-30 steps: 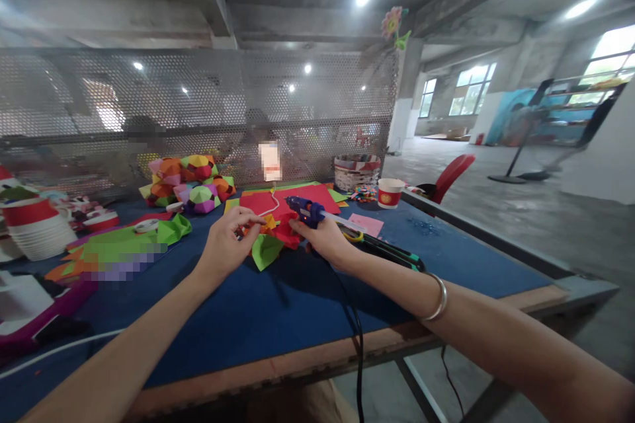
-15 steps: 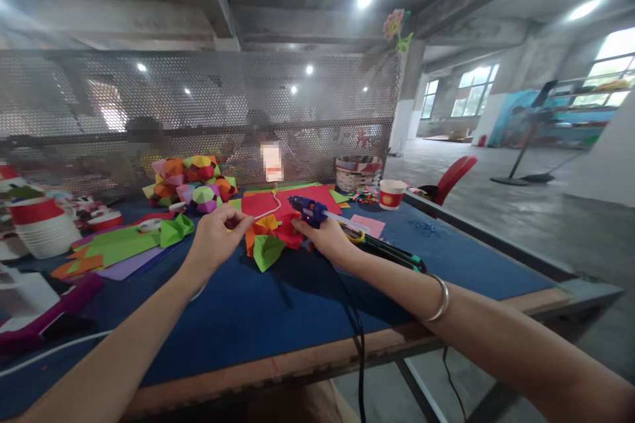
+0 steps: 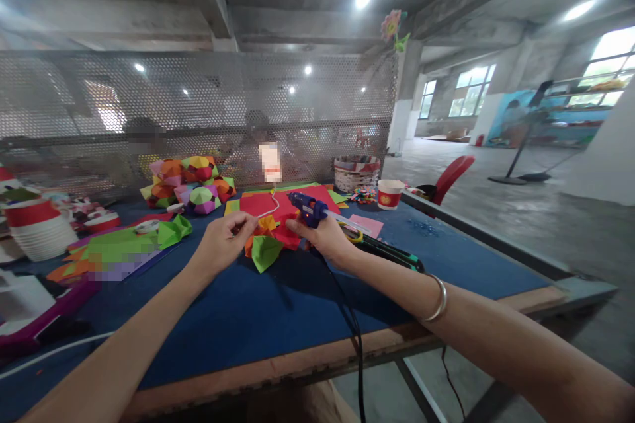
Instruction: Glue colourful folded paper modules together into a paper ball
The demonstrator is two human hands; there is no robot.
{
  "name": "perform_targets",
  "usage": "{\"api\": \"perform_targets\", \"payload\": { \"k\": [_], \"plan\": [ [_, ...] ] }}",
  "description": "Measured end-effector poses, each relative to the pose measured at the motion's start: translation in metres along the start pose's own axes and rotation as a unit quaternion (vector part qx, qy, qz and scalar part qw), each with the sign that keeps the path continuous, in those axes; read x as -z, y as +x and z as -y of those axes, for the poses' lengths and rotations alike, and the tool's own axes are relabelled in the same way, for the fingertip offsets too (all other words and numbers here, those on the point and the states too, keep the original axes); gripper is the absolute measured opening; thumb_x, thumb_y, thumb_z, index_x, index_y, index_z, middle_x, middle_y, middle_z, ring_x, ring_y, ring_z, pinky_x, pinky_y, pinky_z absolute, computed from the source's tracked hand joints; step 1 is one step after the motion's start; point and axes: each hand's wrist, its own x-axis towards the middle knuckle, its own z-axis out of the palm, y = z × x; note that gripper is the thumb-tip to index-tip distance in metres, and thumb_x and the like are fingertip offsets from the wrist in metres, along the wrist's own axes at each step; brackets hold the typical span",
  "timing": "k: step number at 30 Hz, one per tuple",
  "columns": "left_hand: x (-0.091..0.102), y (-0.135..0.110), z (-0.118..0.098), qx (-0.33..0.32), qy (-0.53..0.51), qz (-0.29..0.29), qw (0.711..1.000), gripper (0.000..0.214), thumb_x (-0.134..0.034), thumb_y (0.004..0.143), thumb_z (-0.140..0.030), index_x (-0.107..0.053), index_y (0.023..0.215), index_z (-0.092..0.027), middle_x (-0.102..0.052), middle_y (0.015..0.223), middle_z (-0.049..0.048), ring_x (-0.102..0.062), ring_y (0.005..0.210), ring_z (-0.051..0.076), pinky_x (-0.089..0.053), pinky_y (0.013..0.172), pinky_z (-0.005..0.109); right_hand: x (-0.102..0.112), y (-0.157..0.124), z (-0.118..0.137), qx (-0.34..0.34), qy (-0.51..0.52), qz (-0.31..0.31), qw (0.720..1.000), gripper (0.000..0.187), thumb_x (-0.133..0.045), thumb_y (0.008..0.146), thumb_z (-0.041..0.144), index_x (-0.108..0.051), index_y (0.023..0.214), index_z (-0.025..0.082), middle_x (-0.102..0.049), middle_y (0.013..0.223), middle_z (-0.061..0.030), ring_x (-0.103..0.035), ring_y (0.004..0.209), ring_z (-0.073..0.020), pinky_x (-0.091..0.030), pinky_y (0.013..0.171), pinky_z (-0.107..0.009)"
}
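Far left on the table [image 3: 238, 317]: stacked paper cups [image 3: 37, 231] and loose green sheets [image 3: 119, 244], well apart from the work. Next, the left hand [image 3: 223, 243], closed in a pinch just at the left edge of the folded paper piece [image 3: 265, 248]. Hard to tell at this size whether pinching the orange flap or the thin white strand [image 3: 270, 206] curling up behind it. Then the glue gun [image 3: 306, 206], gripped firmly in the right hand [image 3: 326, 238], held just above the red part of the paper piece, near the middle of the table and in front of the red sheet [image 3: 327, 197].

Could go wrong in a few ways, judging from this:
- Could scorch the left fingertips, with the nozzle near them and only the small paper piece between.
- Could drop glue on the wrong fold or on the blue table cover, with the tip hanging over the piece and not quite touching.
- Could drag the gun off its line through the black cord [image 3: 353, 337], trailing from the grip over the table's near edge and liable to snag there.
- Could knock the long green-and-black tool [image 3: 391, 252], lying just beside the right forearm.

As for the gun:
- Long axis nearly level, running left to right.
- Nozzle to the left and a little away from the wearer, toward the strand.
- White glue stick [image 3: 342, 219] out of the back, to the right and slightly nearer.
- Handle downward into the palm.
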Motion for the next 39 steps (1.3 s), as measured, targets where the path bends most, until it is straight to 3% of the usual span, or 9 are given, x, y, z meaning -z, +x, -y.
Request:
{"api": "perform_targets", "payload": {
  "k": [3,6,11,16,21,39],
  "plan": [
    [-0.004,0.0,0.005,-0.011,-0.032,0.023,0.999,0.031,-0.062,0.082,-0.047,-0.08,0.082,-0.022,-0.078,0.085,0.0078,-0.068,0.075,0.023,-0.051,0.072,0.034,0.0,0.0,0.0,0.01,0.004,0.006,1.0,0.029,-0.077,0.085,0.045,-0.06,0.09,0.021,-0.058,0.07,0.0042,-0.051,0.05,-0.0112,-0.045,0.052,-0.026],
    [-0.004,-0.001,0.007,-0.001,-0.065,0.052,0.997,0.03,-0.068,0.079,-0.047,-0.083,0.075,-0.022,-0.08,0.083,0.0091,-0.071,0.079,0.025,-0.054,0.076,0.036,0.0,0.0,0.001,0.012,0.004,0.007,1.0,0.033,-0.078,0.083,0.048,-0.058,0.086,0.022,-0.057,0.071,0.0044,-0.051,0.05,-0.0107,-0.045,0.05,-0.026],
    [-0.002,-0.002,0.004,0.089,-0.114,0.055,0.988,0.034,-0.079,0.069,-0.053,-0.077,0.064,-0.019,-0.074,0.065,0.0046,-0.063,0.062,0.019,-0.048,0.063,0.03,0.0,0.001,-0.001,-0.001,-0.012,0.012,1.0,0.036,-0.079,0.082,0.051,-0.058,0.087,0.021,-0.058,0.07,0.0044,-0.05,0.049,-0.0093,-0.043,0.049,-0.024],
    [-0.002,-0.002,-0.003,0.12,-0.148,0.064,0.98,0.04,-0.083,0.063,-0.057,-0.074,0.064,-0.018,-0.071,0.064,0.0037,-0.059,0.061,0.016,-0.046,0.062,0.029,-0.001,0.001,-0.005,0.004,-0.007,0.02,1.0,0.039,-0.077,0.083,0.053,-0.062,0.095,0.02,-0.061,0.073,0.0032,-0.052,0.051,-0.011,-0.044,0.049,-0.025],
    [-0.004,-0.005,-0.007,0.158,-0.183,0.055,0.969,0.038,-0.086,0.06,-0.051,-0.068,0.059,-0.018,-0.063,0.056,0.0006,-0.051,0.053,0.013,-0.04,0.055,0.027,-0.001,0.0,-0.003,-0.009,-0.021,0.024,0.999,0.038,-0.078,0.081,0.054,-0.059,0.086,0.022,-0.057,0.066,0.0044,-0.052,0.05,-0.0118,-0.043,0.049,-0.026],
    [-0.004,-0.003,-0.007,0.147,-0.207,0.066,0.965,0.039,-0.086,0.06,-0.052,-0.066,0.064,-0.019,-0.063,0.061,-0.0004,-0.052,0.056,0.012,-0.041,0.057,0.026,-0.002,0.0,-0.004,-0.007,-0.024,0.025,0.999,0.026,-0.073,0.09,0.041,-0.058,0.083,0.021,-0.059,0.071,0.0025,-0.052,0.053,-0.011,-0.043,0.051,-0.025]
  ]
}}
